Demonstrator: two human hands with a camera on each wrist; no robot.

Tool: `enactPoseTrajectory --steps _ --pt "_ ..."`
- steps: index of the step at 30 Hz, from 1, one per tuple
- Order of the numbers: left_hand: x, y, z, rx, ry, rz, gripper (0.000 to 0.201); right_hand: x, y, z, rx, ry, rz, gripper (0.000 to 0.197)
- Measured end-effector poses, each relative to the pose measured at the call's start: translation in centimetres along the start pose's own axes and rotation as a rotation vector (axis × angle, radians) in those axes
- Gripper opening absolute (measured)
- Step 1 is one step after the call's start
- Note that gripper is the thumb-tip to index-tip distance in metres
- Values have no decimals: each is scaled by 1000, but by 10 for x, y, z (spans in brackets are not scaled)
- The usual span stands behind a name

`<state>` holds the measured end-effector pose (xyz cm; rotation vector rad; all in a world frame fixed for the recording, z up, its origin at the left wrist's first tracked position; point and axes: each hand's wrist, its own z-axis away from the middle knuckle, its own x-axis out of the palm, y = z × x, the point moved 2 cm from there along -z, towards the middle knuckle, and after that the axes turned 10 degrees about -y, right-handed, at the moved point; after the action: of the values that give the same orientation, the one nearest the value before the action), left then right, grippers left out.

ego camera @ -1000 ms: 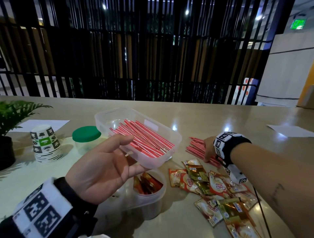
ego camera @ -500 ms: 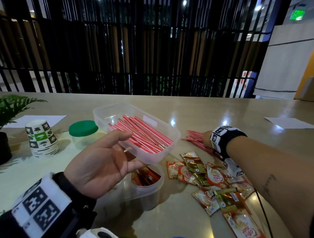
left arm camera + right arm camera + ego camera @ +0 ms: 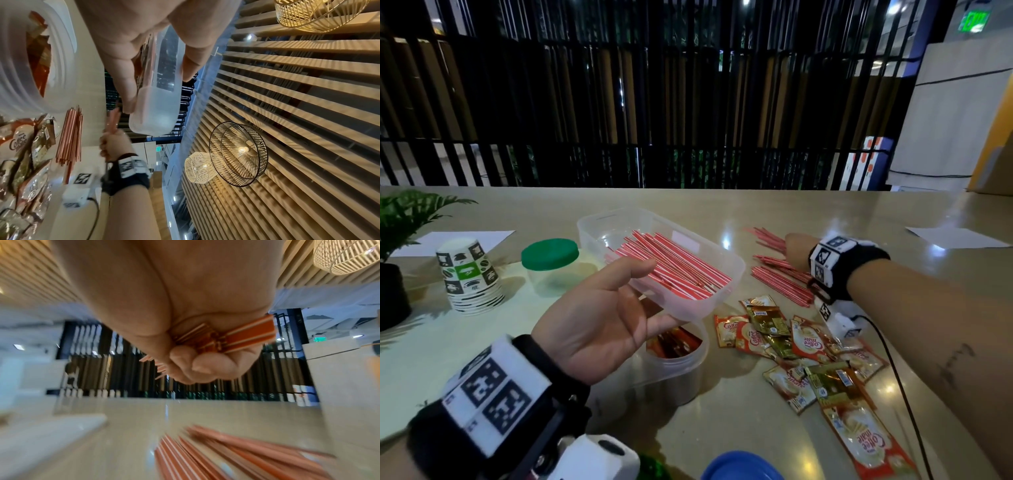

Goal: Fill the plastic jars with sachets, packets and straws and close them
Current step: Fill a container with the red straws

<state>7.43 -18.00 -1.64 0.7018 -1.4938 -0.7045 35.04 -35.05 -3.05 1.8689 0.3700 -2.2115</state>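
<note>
- Your left hand (image 3: 599,318) grips the tub (image 3: 688,260) above the table (image 3: 722,428), thumb on the rim, fingers underneath.
- The tub holds straws (image 3: 671,270).
- Your right hand (image 3: 796,248) is fisted around a bunch of straws (image 3: 242,335) over the loose pile (image 3: 780,281).
- The open jar (image 3: 674,363) below the tub contains sachets; further sachets (image 3: 801,349) lie just right of it.

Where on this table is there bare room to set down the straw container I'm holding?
Bare tabletop lies beyond the loose straws, toward the railing. Another free strip runs between the open sachet jar and the blue lid. It is crowded right of that jar, where sachets lie scattered, and on the left around the green-lidded jar and paper cups.
</note>
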Motion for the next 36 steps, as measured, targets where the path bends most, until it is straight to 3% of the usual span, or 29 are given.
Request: enactPoseTrajectory --steps 4,7,10,12,15,21,26,31,36 --pt "4 -3 -2 -8 -17 5 52 -47 -34 42 -206 8 -188 15" --pt "10 -8 -4 -3 -29 4 55 -77 -65 102 -463 -52 -393 8" --pt "16 -14 -4 -8 -24 -10 62 -86 -93 147 -590 -109 -251 12" --pt "18 -18 -4 -4 -14 -39 65 -80 -107 157 -579 -140 -79 10" --pt "21 -21 -2 -7 0 -52 51 -69 -121 160 -506 -154 145 20" --pt "23 -26 4 -30 13 -26 43 -62 -126 166 -426 -117 314 22" --pt "21 -27 9 -48 6 44 46 -59 -132 177 -469 -141 277 34" --pt "22 -22 14 -83 -13 101 43 -60 -136 180 -545 -175 189 59" --pt "24 -21 18 -102 8 144 49 -67 -131 180 -602 -232 -35 35"
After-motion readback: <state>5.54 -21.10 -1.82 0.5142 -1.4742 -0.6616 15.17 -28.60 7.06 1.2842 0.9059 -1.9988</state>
